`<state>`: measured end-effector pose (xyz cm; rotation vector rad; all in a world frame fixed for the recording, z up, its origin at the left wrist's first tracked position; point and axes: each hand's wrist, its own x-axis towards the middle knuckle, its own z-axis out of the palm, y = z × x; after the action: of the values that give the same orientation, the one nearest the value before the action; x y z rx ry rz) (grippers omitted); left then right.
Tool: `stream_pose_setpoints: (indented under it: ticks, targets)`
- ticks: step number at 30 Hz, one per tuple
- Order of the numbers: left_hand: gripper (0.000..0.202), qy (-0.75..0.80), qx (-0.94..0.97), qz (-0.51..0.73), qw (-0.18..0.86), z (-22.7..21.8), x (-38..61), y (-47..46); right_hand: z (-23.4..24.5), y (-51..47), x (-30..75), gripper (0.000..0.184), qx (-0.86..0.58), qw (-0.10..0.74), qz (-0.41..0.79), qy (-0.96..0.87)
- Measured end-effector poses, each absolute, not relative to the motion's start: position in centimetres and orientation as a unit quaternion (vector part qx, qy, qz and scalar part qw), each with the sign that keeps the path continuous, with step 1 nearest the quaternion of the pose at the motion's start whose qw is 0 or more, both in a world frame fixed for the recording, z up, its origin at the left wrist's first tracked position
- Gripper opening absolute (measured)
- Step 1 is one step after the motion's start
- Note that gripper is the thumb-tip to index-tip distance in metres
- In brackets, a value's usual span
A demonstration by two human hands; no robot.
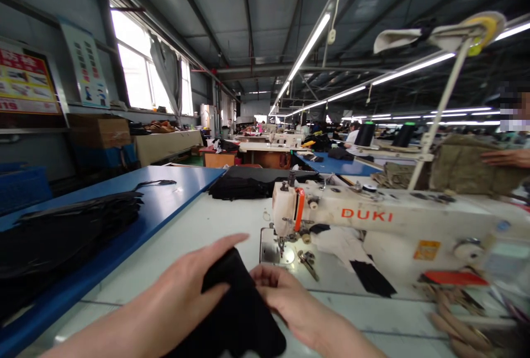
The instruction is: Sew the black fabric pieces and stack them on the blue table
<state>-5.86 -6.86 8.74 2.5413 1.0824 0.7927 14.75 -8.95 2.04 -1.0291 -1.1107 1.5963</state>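
A black fabric piece (pixel 244 308) is held between my two hands in front of the sewing machine (pixel 331 209). My left hand (pixel 192 275) grips its left side, thumb on top and index finger stretched along the far edge. On the right edge, the fingers of my right hand (pixel 285 297) are curled in a pinch. Just beyond the fabric are the needle and presser foot (pixel 282 245), with the metal needle plate (pixel 269 250) below. White and black cloth scraps (pixel 351 253) lie under the machine's arm.
A stack of black pieces (pixel 244 181) lies behind the machine head. More black pieces (pixel 74 231) are piled on the blue table (pixel 178 181) at left. Red-handled scissors (pixel 455 279) rest at right. A co-worker's hand (pixel 507 157) touches brown fabric (pixel 459 164) at far right.
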Motion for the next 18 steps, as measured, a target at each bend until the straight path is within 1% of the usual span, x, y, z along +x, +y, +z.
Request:
stream_pose_setpoints:
  ticks: [1,3,5,6,8,11,13,15,17,18]
  targets:
    - [0.060,0.370,0.877,0.301,0.049,9.3,-6.4,-6.4,2.0,-8.6,15.1,0.024,-0.431,0.483,0.595,-0.477]
    - [0.060,0.359,0.865,0.333,-0.110,10.2,-7.4,-5.3,1.9,-7.9,15.9,0.027,-0.471,0.520,0.489,-0.519]
    - [0.057,0.343,0.858,0.322,-0.207,10.3,-7.8,-4.3,1.5,-7.6,16.9,0.027,-0.505,0.528,0.422,-0.536]
    - [0.054,0.337,0.863,0.303,-0.223,9.9,-7.7,-3.9,1.3,-7.6,17.5,0.025,-0.512,0.527,0.408,-0.542]
    - [0.045,0.328,0.882,0.265,-0.208,8.1,-7.1,-3.4,0.9,-8.1,18.7,0.019,-0.520,0.518,0.392,-0.555]
    - [0.036,0.324,0.911,0.224,-0.124,3.8,-5.5,-2.7,0.3,-9.5,20.9,0.013,-0.550,0.464,0.322,-0.616]
    - [0.040,0.327,0.920,0.207,-0.063,1.0,-4.6,-2.2,0.1,-10.2,23.1,0.015,-0.581,0.408,0.241,-0.661]
    - [0.050,0.338,0.919,0.201,-0.014,-1.0,-3.8,-1.7,-0.1,-10.2,25.7,0.016,-0.613,0.369,0.164,-0.680]
    - [0.054,0.349,0.914,0.208,0.019,-2.1,-3.2,-1.2,-0.1,-9.4,28.6,0.018,-0.640,0.358,0.120,-0.669]
    - [0.053,0.354,0.910,0.216,0.030,-2.3,-2.9,-1.0,-0.2,-8.7,30.0,0.019,-0.654,0.357,0.104,-0.659]
